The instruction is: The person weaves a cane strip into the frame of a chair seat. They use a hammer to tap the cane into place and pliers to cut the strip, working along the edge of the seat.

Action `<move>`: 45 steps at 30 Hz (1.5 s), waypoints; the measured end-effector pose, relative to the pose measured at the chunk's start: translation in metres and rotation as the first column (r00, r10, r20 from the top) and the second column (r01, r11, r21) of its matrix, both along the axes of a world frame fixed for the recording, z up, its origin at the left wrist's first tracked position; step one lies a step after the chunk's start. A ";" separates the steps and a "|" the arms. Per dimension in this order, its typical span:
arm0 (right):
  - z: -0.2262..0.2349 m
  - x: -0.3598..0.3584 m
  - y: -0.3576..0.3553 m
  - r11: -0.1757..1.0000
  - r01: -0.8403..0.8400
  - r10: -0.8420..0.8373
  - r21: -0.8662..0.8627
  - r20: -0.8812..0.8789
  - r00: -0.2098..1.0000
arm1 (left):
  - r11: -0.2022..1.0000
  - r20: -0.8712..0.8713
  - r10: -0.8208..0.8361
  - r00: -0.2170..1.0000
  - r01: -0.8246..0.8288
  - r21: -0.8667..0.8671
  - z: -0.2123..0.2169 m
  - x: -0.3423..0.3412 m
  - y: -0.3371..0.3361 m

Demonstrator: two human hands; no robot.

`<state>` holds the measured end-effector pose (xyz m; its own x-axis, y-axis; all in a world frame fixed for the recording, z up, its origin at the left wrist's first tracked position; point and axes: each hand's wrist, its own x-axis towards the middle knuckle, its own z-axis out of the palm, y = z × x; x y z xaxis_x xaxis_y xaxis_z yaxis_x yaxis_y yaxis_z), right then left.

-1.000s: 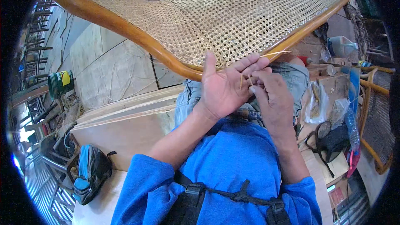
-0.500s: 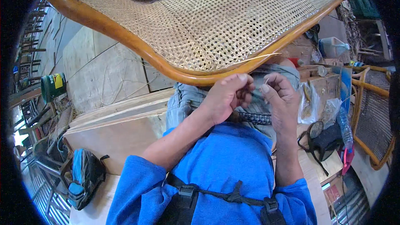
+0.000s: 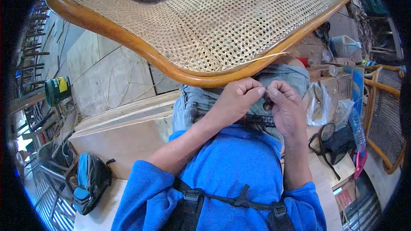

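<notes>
Item: thin pale cane strand (image 3: pixel 269 56), held just below the curved front rail of a chair seat. It runs from the fingertips up and to the right, across the rail edge, and ends free over the weave.

Left hand (image 3: pixel 236 100): knuckles up, fingers (image 3: pixel 252 86) curled narrow and pinched on the lower end of the strand, just under the rail.

Right hand (image 3: pixel 286 107): just beside the left, fingertips meeting it; fingers (image 3: pixel 276 89) bent close and pinched on the same strand end. Both hands sit over the lap, on grey denim.

Bearing piece: woven cane chair seat with a bent, glossy brown wooden frame (image 3: pixel 128 42), open hexagonal weave, filling the upper part of the view and tilted toward the person.

Person: blue long-sleeved top, black chest strap with buckles across it.

Surroundings, left: pale plywood sheets (image 3: pixel 124 119) stacked beside the knee; a blue and black bag (image 3: pixel 89 182) on the floor at lower left; a green tin with a yellow label (image 3: pixel 58 90) well apart at far left.

Surroundings, right: a clear plastic jug (image 3: pixel 346 45) near the seat's right end; a black pouch with a strap (image 3: pixel 336 143) near the right forearm; part of another cane-framed chair (image 3: pixel 383 115) at the far right edge.
</notes>
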<state>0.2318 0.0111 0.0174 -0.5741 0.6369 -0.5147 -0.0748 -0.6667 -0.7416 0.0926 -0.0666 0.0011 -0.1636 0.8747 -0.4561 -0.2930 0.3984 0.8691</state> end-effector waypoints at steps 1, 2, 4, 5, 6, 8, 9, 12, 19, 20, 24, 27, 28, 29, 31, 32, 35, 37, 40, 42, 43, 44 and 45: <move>0.000 0.002 0.000 0.994 -0.021 0.014 -0.104 -0.067 0.998 | 0.999 0.002 -0.038 0.999 0.038 0.006 0.000 -0.002 -0.001; 0.000 0.004 0.000 0.995 -0.024 0.019 -0.099 -0.055 0.998 | 0.997 0.005 -0.077 0.997 0.077 0.013 0.000 -0.004 -0.002; -0.001 0.007 0.002 0.995 -0.046 0.043 -0.094 -0.033 0.999 | 0.987 -0.177 -0.134 0.975 0.147 0.065 -0.001 -0.010 0.000; -0.001 0.007 0.004 0.999 -0.023 0.021 0.045 0.047 0.999 | 0.975 -0.354 -0.146 0.924 0.194 0.105 -0.003 -0.017 0.008; -0.001 0.007 0.008 0.981 -0.010 -0.015 0.194 0.130 0.991 | 0.958 -0.515 -0.141 0.846 0.248 0.145 -0.008 -0.023 0.019; 0.005 0.004 0.012 0.935 -0.039 -0.044 0.352 0.226 0.973 | 0.952 -0.722 -0.211 0.658 0.305 -0.001 0.004 -0.045 0.044; 0.007 0.003 0.013 0.926 -0.063 -0.035 0.372 0.251 0.967 | 0.940 -0.785 -0.201 0.586 0.341 0.014 -0.007 -0.053 0.057; 0.005 -0.003 0.013 0.911 -0.104 -0.022 0.399 0.301 0.953 | 0.829 -0.799 -0.385 0.461 0.553 -0.080 -0.013 -0.066 0.088; -0.021 -0.015 0.017 0.799 -0.321 0.054 0.509 0.471 0.881 | 0.652 -0.695 -0.579 0.426 0.754 -0.082 -0.030 -0.079 0.116; -0.020 -0.019 0.018 0.773 -0.335 0.036 0.539 0.489 0.872 | 0.638 -0.682 -0.591 0.430 0.766 -0.070 -0.031 -0.081 0.118; -0.024 -0.038 0.021 0.614 -0.381 -0.040 0.691 0.510 0.859 | 0.675 -0.730 -0.527 0.435 0.737 -0.047 -0.038 -0.085 0.121; -0.035 -0.048 0.026 0.508 -0.420 -0.036 0.752 0.506 0.862 | 0.690 -0.704 -0.516 0.488 0.724 -0.005 -0.052 -0.090 0.123; -0.038 -0.050 0.027 0.482 -0.435 -0.028 0.761 0.509 0.860 | 0.695 -0.656 -0.541 0.525 0.719 0.003 -0.053 -0.092 0.124; -0.038 -0.053 0.028 0.470 -0.466 -0.029 0.750 0.541 0.841 | 0.699 -0.606 -0.564 0.561 0.715 0.011 -0.056 -0.093 0.124; -0.038 -0.059 0.028 0.446 -0.527 -0.029 0.724 0.600 0.800 | 0.699 -0.596 -0.572 0.563 0.715 0.005 -0.050 -0.096 0.123; -0.040 -0.060 0.030 0.427 -0.526 -0.028 0.735 0.593 0.805 | 0.698 -0.591 -0.576 0.565 0.716 0.003 -0.049 -0.098 0.123; -0.046 -0.063 0.030 0.394 -0.525 -0.013 0.754 0.576 0.818 | 0.680 -0.616 -0.548 0.566 0.730 0.066 -0.063 -0.102 0.127; -0.046 -0.063 0.031 0.413 -0.521 -0.010 0.747 0.575 0.818 | 0.665 -0.612 -0.554 0.564 0.742 0.081 -0.062 -0.103 0.130; -0.046 -0.066 0.031 0.406 -0.543 -0.025 0.735 0.603 0.797 | 0.659 -0.586 -0.568 0.578 0.746 0.097 -0.059 -0.107 0.131; -0.048 -0.066 0.031 0.414 -0.537 -0.012 0.735 0.594 0.804 | 0.662 -0.563 -0.582 0.586 0.744 0.089 -0.060 -0.108 0.131; -0.050 -0.066 0.032 0.418 -0.534 -0.006 0.735 0.590 0.808 | 0.664 -0.553 -0.592 0.586 0.743 0.077 -0.061 -0.108 0.132; -0.053 -0.065 0.032 0.369 -0.542 -0.018 0.755 0.589 0.808 | 0.666 -0.542 -0.602 0.587 0.743 0.066 -0.061 -0.108 0.132; -0.057 -0.064 0.032 0.320 -0.548 -0.031 0.773 0.587 0.809 | 0.662 -0.553 -0.599 0.579 0.746 0.065 -0.061 -0.108 0.133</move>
